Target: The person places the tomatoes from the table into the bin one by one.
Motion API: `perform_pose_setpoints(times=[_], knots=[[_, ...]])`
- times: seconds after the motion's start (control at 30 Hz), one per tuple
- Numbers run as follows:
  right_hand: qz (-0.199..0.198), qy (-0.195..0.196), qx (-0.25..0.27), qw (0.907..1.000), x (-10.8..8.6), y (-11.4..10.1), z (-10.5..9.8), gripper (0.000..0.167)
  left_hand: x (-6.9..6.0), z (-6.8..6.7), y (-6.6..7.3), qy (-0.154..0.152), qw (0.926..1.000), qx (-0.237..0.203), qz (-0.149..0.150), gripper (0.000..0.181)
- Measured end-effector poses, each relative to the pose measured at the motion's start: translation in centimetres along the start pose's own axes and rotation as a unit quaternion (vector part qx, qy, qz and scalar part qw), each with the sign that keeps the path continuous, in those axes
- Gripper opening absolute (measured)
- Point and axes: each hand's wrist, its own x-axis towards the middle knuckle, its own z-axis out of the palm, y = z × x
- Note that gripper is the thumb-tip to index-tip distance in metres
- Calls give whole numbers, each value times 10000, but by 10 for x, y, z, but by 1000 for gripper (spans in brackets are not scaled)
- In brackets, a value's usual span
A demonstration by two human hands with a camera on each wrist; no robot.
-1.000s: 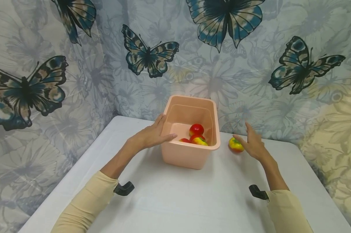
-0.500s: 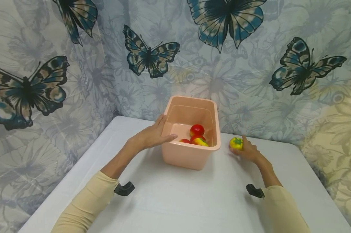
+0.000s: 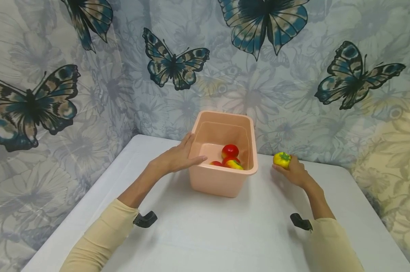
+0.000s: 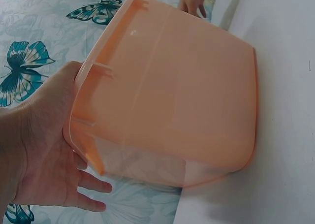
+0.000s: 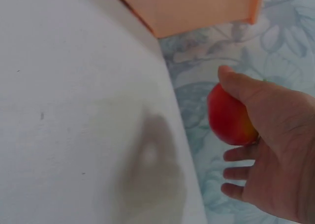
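Observation:
A peach-coloured plastic bin stands near the back of the white table. My left hand rests on its left rim with extended fingers; in the left wrist view, the hand lies against the rim and several fingers stick out free. My right hand holds a round red-and-yellow fruit with a green leafy top, right of the bin. Seen from the right wrist, the fruit is pinched by the thumb and a partly hidden finger, apart from the tabletop; the other fingers are extended.
Several red and yellow fruits lie inside the bin, partly hidden by its front wall. Behind the table hangs a butterfly-patterned cloth. Dark wrist mounts project from both sleeves.
My right hand has come down to the fruit, taken hold of it, and raised it slightly off the table. The left hand and the bin have stayed put.

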Motion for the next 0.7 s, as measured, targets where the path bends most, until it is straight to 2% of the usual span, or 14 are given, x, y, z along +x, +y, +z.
perform_pose_setpoints(times=[0.1, 0.4, 0.7], knots=[[-168, 224, -29, 9996, 0, -7, -7, 102, 0, -1, 0, 6, 10000, -22, -10, 118], [-292, 601, 214, 9975, -7, -28, -21, 103, 0, 1, 0, -11, 10000, -60, -59, 118], [-723, 1107, 546, 9897, -18, -73, -36, 98, 1, 0, -1, -13, 10000, -21, -26, 118]])
